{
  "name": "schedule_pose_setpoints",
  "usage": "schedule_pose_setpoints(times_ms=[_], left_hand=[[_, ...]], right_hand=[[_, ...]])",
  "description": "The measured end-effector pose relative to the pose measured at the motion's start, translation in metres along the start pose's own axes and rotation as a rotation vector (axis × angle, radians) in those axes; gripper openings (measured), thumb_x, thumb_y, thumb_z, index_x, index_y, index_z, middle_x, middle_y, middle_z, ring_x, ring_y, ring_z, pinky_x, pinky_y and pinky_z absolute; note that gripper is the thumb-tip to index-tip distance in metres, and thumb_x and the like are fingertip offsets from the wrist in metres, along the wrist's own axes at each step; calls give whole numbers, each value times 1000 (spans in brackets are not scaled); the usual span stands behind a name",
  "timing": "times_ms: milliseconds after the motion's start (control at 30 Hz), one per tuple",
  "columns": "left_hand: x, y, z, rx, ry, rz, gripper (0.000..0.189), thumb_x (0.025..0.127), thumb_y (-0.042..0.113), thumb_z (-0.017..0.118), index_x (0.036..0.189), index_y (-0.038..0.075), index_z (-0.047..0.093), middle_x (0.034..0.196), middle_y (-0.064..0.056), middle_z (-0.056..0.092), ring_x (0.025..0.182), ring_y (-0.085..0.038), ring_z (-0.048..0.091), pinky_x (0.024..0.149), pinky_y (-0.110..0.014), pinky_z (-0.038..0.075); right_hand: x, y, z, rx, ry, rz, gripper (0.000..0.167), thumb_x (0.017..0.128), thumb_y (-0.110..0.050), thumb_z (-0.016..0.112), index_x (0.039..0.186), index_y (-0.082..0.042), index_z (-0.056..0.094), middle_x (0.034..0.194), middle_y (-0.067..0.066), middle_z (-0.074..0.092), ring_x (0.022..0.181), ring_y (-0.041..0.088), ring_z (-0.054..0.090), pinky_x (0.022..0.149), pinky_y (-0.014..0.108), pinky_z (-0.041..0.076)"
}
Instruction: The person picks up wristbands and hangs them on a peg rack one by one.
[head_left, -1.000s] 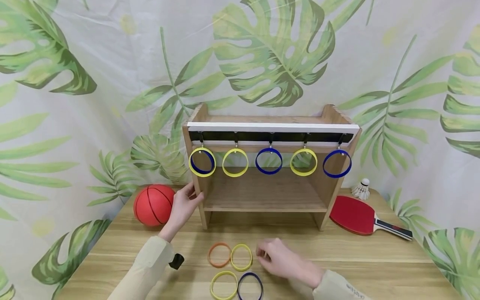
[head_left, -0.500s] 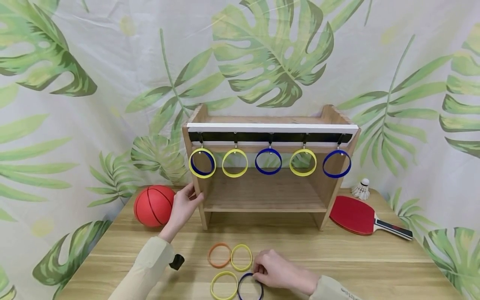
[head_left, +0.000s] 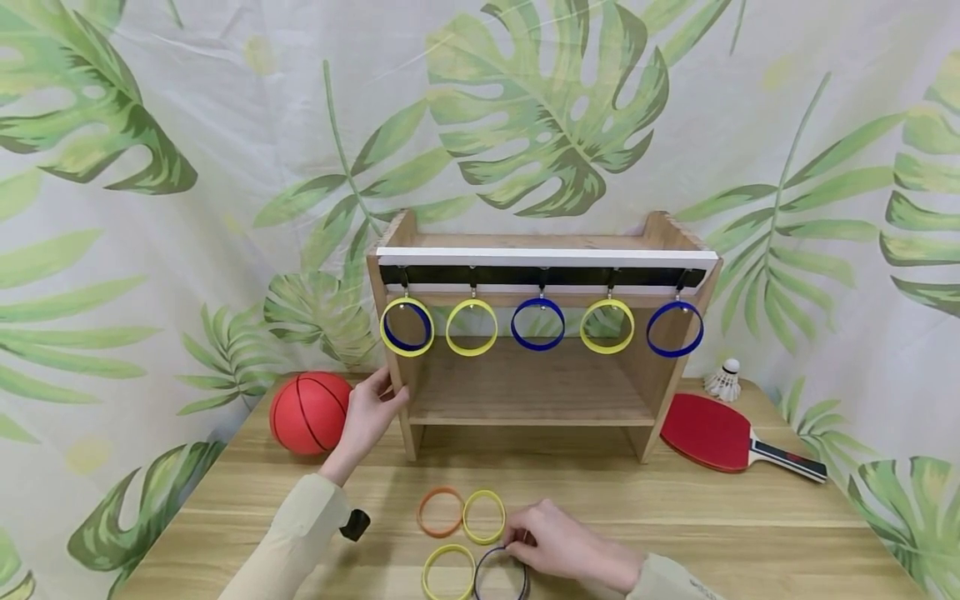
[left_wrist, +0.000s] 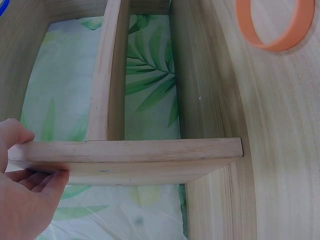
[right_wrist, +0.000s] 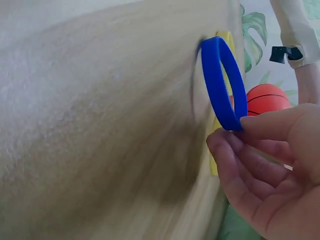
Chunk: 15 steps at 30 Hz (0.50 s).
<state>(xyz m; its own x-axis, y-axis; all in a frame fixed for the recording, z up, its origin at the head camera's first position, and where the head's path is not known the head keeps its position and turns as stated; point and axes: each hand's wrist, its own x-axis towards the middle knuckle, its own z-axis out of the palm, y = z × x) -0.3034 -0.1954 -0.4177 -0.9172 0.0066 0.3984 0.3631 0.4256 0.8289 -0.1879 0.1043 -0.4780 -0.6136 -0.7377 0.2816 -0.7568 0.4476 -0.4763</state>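
Note:
My right hand pinches a blue wristband between thumb and fingers; in the right wrist view its near edge is tipped up off the table. Beside it lie two yellow wristbands and an orange wristband. With the left hand I grip the left side panel of the wooden shelf, thumb and fingers on either side of the board. Yellow and blue wristbands hang from hooks on the black strip across the shelf's front; a yellow one and a blue one are among them.
A red ball with black lines stands left of the shelf. To the right lie a red table tennis paddle and a shuttlecock. Behind the wooden table hangs a leaf-patterned cloth.
My right hand has come down and left to the blue wristband on the table, has pinched it and lifts its edge. The left hand stays on the shelf's side.

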Motion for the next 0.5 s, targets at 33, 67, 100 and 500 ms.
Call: schedule_pose_setpoints(times_ms=[33, 67, 100, 500], left_hand=[[0, 1, 0, -5, 1, 2, 38, 91, 3, 61, 129, 3, 63, 123, -20, 69, 119, -28, 64, 93, -38, 59], [0, 1, 0, -7, 0, 5, 38, 91, 3, 61, 129, 3, 63, 123, -20, 69, 119, -28, 64, 93, -39, 59], [0, 2, 0, -8, 0, 9, 38, 91, 3, 61, 129, 3, 63, 123, -20, 69, 119, -28, 64, 94, -39, 59], [1, 0, 0, -13, 2, 8, 32, 91, 1, 60, 122, 1, 65, 119, -22, 70, 119, -28, 64, 95, -38, 58]], right_hand=[[0, -1, -2, 5, 5, -4, 8, 88, -6, 71, 81, -10, 70, 73, -3, 72, 66, -13, 53, 56, -1, 43], [0, -2, -4, 3, 15, -17, 8, 88, -6, 71, 81, -10, 69, 73, -3, 72, 66, -13, 54, 57, -1, 43], [1, -4, -7, 2, 25, -30, 8, 88, -5, 70, 81, -10, 69, 73, -3, 73, 66, -12, 55, 57, -1, 44], [37, -33, -70, -44, 168, -171, 1, 89, -5, 69, 90, -4, 68, 81, 3, 71, 69, -1, 60, 60, 1, 48]])
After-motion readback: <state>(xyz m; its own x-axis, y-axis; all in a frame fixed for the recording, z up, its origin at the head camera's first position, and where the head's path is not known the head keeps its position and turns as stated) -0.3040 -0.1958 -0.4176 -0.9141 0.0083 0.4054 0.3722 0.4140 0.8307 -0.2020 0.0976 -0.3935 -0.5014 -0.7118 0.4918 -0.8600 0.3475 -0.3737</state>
